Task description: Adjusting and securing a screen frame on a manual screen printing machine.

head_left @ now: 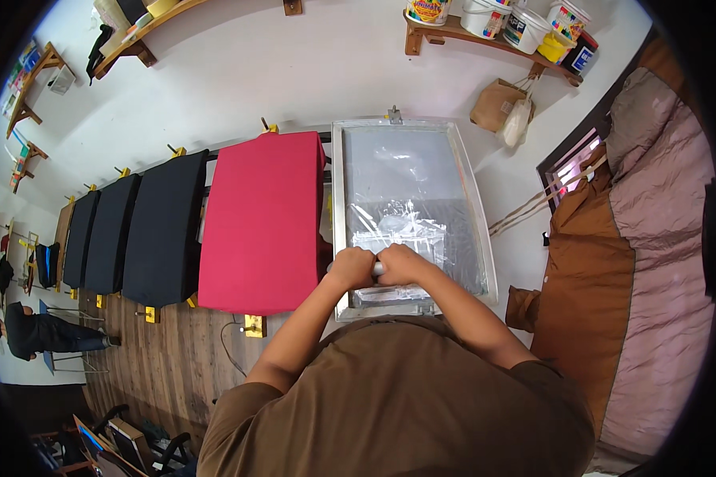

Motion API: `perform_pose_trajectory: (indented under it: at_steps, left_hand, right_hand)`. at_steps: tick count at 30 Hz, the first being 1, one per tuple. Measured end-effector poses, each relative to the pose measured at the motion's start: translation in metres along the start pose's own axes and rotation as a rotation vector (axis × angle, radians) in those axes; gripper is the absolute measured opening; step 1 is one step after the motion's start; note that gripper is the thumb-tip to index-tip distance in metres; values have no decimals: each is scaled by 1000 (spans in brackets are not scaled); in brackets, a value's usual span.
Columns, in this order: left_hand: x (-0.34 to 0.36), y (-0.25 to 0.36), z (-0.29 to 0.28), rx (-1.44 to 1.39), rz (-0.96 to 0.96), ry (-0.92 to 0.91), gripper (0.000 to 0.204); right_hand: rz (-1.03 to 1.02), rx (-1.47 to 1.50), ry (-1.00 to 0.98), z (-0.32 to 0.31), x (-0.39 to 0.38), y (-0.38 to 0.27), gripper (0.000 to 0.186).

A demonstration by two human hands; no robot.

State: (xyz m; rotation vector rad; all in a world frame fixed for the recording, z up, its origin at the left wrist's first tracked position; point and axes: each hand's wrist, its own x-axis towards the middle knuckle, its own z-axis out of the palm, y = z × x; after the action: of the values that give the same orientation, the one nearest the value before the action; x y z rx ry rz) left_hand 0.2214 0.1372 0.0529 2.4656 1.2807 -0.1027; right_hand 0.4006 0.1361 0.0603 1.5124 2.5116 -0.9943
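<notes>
A screen-printing frame with pale metal sides and grey mesh lies in front of me, held at its far edge by a metal clamp. White streaks of ink mark the middle of the mesh. My left hand and my right hand are side by side over the near part of the mesh. Both are closed around the grey handle of what looks like a squeegee; its blade is mostly hidden by my hands. Whatever lies beneath the screen cannot be made out.
Left of the frame stands a board covered in red fabric, then several black-covered boards in a row. Tubs sit on a wall shelf. Brown and pinkish cloth hangs at the right. Another person is at far left.
</notes>
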Motion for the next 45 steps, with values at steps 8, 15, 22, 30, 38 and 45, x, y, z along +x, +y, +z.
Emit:
perform_pose_trajectory:
  at_steps: [8,15,22,30,38,45]
  left_hand:
    - [-1,0,3,-16,-19,-15,23]
    - [-8,3,6,-29,-55,16,24]
    - [-6,-1,1,-19,-5,-24,26]
    - [15,-13,-68,1,60,-71,35]
    - [39,-32,-50,65,26,73,34]
    - [40,-36,-28,66,45,134,31]
  right_hand:
    - [-31,13,-18,4,5,4,30]
    - [-87,-26,2,5,3,3,28]
    - [-59,-7,-14,11,4,7,38]
    - [-140,-14,45,-48,21,1,37]
    - [-168,-120,186,-50,44,12,27]
    - [-132,-153,152,-32,50,23,30]
